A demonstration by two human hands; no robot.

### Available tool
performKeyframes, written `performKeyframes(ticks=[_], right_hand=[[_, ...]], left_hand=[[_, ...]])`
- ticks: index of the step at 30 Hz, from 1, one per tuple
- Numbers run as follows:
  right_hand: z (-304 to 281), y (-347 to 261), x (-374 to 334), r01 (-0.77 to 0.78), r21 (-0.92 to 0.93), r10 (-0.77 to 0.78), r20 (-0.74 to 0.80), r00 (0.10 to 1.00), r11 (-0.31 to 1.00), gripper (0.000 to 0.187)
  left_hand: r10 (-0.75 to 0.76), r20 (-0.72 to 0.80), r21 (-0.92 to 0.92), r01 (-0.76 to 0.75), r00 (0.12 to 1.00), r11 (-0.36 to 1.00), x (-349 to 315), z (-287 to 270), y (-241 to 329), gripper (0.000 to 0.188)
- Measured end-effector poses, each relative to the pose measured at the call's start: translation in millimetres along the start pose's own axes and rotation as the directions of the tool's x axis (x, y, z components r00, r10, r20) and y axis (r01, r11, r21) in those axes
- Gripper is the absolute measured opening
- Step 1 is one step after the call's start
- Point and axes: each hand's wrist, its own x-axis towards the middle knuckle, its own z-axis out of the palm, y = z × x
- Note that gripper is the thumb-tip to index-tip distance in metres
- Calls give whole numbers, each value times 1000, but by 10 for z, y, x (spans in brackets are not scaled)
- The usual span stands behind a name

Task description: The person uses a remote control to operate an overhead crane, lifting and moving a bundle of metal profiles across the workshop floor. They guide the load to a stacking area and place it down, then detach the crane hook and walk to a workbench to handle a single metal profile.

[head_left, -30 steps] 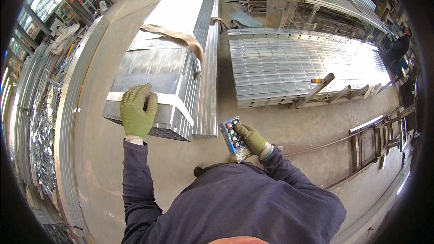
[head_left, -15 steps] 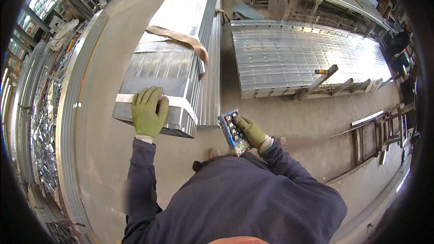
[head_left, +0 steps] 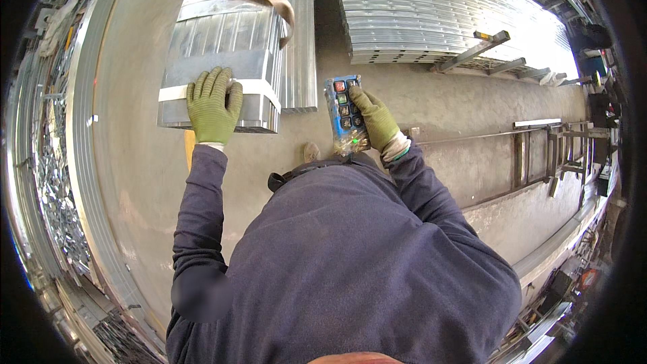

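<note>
Concrete floor [head_left: 141, 182] spread under everything, with a broad stack of shiny metal profiles [head_left: 418, 20] on the far right. Nearer, to the left, lay the long metal bundle [head_left: 219, 57], its end towards the person and slimmer metal lengths [head_left: 300, 47] along its right side. A brown strap [head_left: 276, 3] crossed its top further back, and a white band [head_left: 172, 93] ran across it close to the near end. Over that band rested the left grip [head_left: 214, 104], green-gloved, fingers spread and wrapped round nothing. The right grip [head_left: 374, 118], gloved alike, was closed on a blue-framed control pad [head_left: 344, 111] in clear plastic, held in front of the body, clear of the bundle. The step in hand looked like steadying the bundle's end while working the pad; the next move seemed to call for a flat, light palm and a deliberate thumb. That thumb lay at the pad's upper right, beside a red button [head_left: 340, 86]; whether it pressed anything could not be told. Smallest, a green light [head_left: 355, 141] glowed near the pad's lower end.
</note>
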Motion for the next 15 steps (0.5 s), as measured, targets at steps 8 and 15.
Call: performKeyframes(ticks=[8,15], right_hand=[[79,11,-3,13,26,-10,-105,994,1000,53],[158,-16,-107,-5,14,7,-110,994,1000,47]], left_hand=[[-26,13,-9,26,1000,1000,-146,443,-221,37],[-42,44,-4,42,998,999,-225,629,-345,40]])
